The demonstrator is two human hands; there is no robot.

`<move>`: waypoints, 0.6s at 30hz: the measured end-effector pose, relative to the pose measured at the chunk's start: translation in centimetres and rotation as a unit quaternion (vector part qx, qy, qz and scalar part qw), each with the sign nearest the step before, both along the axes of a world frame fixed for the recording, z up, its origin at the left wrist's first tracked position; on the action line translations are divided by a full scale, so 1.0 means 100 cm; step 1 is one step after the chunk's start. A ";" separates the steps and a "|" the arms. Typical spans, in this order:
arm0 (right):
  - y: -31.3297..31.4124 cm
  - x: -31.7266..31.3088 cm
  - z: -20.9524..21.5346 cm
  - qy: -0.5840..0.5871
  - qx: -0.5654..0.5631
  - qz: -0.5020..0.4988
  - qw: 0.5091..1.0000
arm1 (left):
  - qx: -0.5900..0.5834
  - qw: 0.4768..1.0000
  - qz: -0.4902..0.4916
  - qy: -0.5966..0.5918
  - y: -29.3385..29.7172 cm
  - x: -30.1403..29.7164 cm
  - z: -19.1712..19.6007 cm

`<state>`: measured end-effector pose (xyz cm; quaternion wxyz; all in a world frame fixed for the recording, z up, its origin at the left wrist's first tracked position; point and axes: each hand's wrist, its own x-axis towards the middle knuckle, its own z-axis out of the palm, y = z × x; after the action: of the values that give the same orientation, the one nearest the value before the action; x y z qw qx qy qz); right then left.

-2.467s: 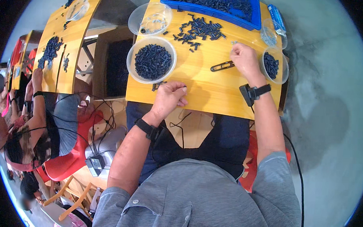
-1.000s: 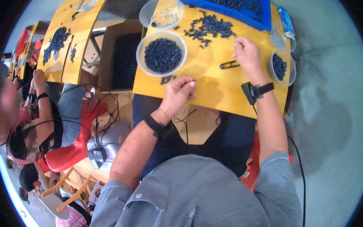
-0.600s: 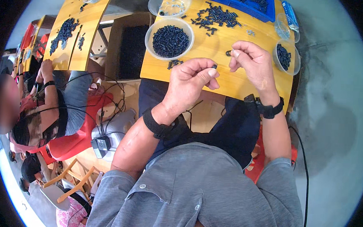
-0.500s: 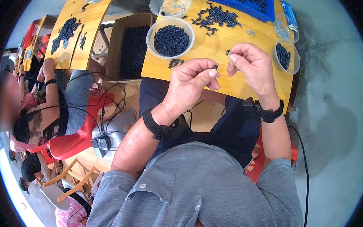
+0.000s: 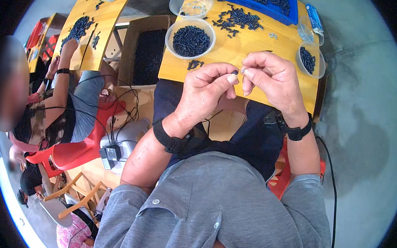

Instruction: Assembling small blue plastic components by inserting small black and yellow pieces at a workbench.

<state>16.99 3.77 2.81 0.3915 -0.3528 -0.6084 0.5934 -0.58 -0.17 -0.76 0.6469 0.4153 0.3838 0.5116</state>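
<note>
My left hand is pinched on a small black cylindrical piece, whose end pokes out between thumb and forefinger. Facing it, my right hand is closed, thumb against forefinger, on a tiny shiny piece too small to name. The two pairs of fingertips almost meet over the near edge of the yellow table. Beyond my left hand stands a clear round tub full of black cylindrical pieces, with a few loose ones at its near side.
A loose pile of black pieces lies mid-table, before a blue tray. Small tubs stand at the right and far left. A cardboard box is left of the table; a co-worker's hand is at another table.
My right hand has come left and slightly down, bringing its fingertips close to my left hand's. My left hand keeps its black piece. The co-worker's hand has reached toward their pile.
</note>
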 end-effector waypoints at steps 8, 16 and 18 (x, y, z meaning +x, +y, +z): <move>-0.005 -0.002 0.005 -0.054 0.074 -0.018 0.996 | -0.013 1.000 -0.016 -0.002 -0.002 -0.004 0.003; -0.003 -0.004 0.009 -0.091 0.122 0.016 0.988 | 0.026 1.000 0.001 0.014 -0.001 -0.004 -0.002; -0.002 -0.004 0.009 -0.093 0.123 0.018 0.988 | 0.021 0.999 0.003 0.024 -0.001 -0.004 -0.001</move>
<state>16.59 3.56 3.72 0.3627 -0.3445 -0.7169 0.4856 -1.02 -0.23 -0.90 0.6271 0.4394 0.3896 0.5117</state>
